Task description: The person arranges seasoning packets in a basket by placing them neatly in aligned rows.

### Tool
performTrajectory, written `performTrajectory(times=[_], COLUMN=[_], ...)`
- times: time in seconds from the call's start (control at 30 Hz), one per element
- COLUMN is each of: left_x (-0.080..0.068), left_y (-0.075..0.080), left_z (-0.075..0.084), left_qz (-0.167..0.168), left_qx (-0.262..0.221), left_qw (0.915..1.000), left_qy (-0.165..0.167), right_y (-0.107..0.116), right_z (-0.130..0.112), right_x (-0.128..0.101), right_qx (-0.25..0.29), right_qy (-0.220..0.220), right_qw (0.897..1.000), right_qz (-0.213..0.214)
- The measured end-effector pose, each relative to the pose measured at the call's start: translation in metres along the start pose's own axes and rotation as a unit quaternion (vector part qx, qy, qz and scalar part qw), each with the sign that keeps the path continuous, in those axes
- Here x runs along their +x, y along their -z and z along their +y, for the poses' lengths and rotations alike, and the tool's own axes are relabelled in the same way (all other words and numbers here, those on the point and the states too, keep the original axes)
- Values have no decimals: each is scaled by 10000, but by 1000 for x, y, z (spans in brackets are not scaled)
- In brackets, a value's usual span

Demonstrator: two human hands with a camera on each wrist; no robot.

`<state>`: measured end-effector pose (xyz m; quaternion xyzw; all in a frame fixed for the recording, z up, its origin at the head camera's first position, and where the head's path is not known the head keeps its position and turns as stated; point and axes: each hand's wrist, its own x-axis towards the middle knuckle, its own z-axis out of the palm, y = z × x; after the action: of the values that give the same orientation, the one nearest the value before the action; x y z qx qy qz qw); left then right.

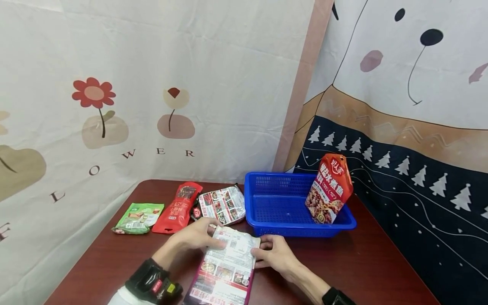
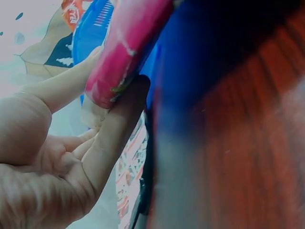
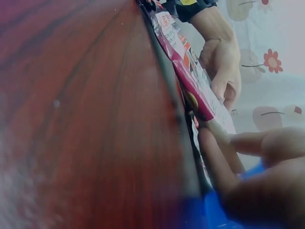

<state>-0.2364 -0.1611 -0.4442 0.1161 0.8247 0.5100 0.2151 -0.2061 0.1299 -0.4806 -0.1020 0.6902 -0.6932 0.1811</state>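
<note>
Just in front of the blue basket, on the dark red surface, you hold a flat food packet printed side down, its white label back facing up. Your left hand grips the packet's far left corner, thumb under and fingers over the edge; the left wrist view shows a finger pressed against the packet's pink edge. Your right hand pinches the far right corner, on the side nearest the basket, with fingers curled round the rim; the right wrist view shows fingertips tucked beneath the packet, which is lifted slightly off the surface.

Inside the basket, at its right end, an orange-red pouch stands upright, leaning against the wall. Left of the basket lie three more: a silver packet just beside it, then a red pouch, then a green packet farthest away. Behind the basket hang printed cloths, one with flowers.
</note>
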Motion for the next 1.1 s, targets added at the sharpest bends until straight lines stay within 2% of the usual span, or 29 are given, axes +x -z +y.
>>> performTrajectory(times=[0.2, 0.47, 0.63, 0.8, 0.97, 1.1], left_x=[-7, -19, -28, -39, -47, -48], left_y=[8, 20, 27, 32, 36, 38], left_z=[3, 15, 26, 40, 57, 70], left_qz=[-235, -391, -385, -470, -322, 77], left_qx=[-167, -75, 120, 43, 7, 260], left_qw=[9996, 9990, 9980, 9953, 9932, 9895], left_qy=[-56, -182, -495, -847, -1120, -1420], right_y=[-5, -13, -21, -26, -26, -22], right_z=[-3, -13, -23, -37, -55, -73], right_x=[-2, -11, -20, -27, -29, -27], right_qx=[-15, -25, -42, -284, -469, -487], right_qy=[55, 232, 423, 691, 978, 1153], right_qw=[9999, 9995, 9988, 9965, 9922, 9889], right_qz=[105, 190, 242, 369, 612, 799])
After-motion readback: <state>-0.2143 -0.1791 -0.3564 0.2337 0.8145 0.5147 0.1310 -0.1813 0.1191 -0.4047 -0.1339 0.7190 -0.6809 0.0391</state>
